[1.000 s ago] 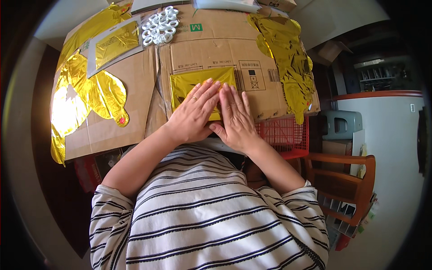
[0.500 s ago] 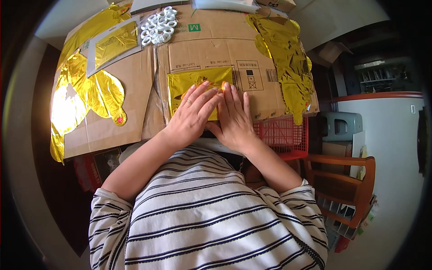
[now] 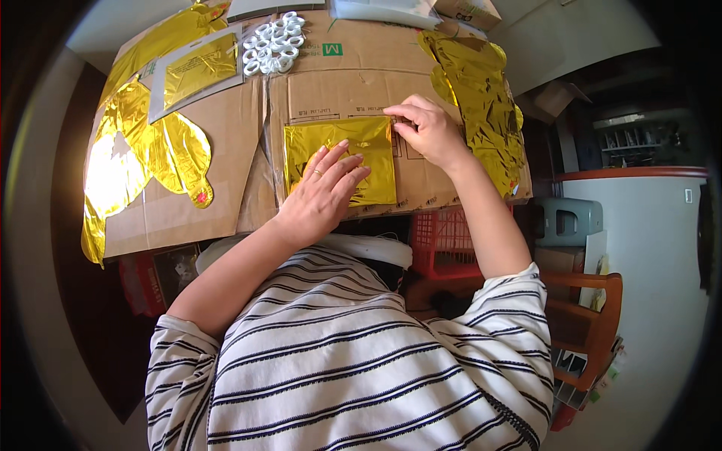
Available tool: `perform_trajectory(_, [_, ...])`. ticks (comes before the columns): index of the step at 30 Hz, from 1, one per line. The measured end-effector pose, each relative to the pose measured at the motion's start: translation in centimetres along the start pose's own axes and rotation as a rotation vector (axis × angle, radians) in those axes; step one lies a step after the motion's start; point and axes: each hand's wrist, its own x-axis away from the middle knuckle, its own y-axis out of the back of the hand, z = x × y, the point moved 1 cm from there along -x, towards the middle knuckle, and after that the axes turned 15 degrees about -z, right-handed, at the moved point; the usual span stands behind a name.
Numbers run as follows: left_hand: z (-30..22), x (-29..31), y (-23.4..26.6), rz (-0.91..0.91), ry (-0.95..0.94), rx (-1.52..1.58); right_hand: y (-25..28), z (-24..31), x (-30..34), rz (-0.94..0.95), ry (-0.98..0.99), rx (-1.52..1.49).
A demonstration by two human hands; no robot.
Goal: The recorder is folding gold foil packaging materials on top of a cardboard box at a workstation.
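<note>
A gold foil balloon folded into a flat square (image 3: 376, 177) lies on the cardboard in front of me. My left hand (image 3: 323, 184), with a ring on one finger, rests on its left half with the fingers stretched out. At the square's far right corner is my right hand (image 3: 430, 129), thumb and forefinger pinched together on the foil edge. The exact grip there is small and partly hidden by the fingertips.
Flat gold foil balloons lie left (image 3: 177, 150) and right (image 3: 485, 98) on the cardboard (image 3: 338, 86). A clear-and-grey pouch with gold foil (image 3: 159, 94) and several white tape rings (image 3: 274, 45) sit farther back. Below the right edge are a red basket (image 3: 444, 240) and a wooden chair (image 3: 605, 323).
My right hand has moved from beside the left, off the foil's middle, out to its far right corner and closed into a pinch. My left hand stays nearly in place.
</note>
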Motion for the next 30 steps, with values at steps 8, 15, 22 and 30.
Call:
perform_trajectory(8, [0.0,0.0,0.2,0.027,0.005,0.0,-0.7,-0.5,-0.8,0.084,-0.054,-0.196])
perform_trajectory(15, [0.1,-0.1,0.1,0.021,0.003,0.006,-0.6,-0.3,-1.1,0.039,0.12,-0.056])
perform_trajectory(22, [0.0,-0.2,0.2,0.026,0.003,0.01,-0.8,-1.2,-2.0,0.113,0.107,-0.128])
perform_trajectory(30, [-0.1,-0.2,0.3,0.053,0.013,0.008,-1.6,-1.2,-1.3,0.019,0.062,-0.201])
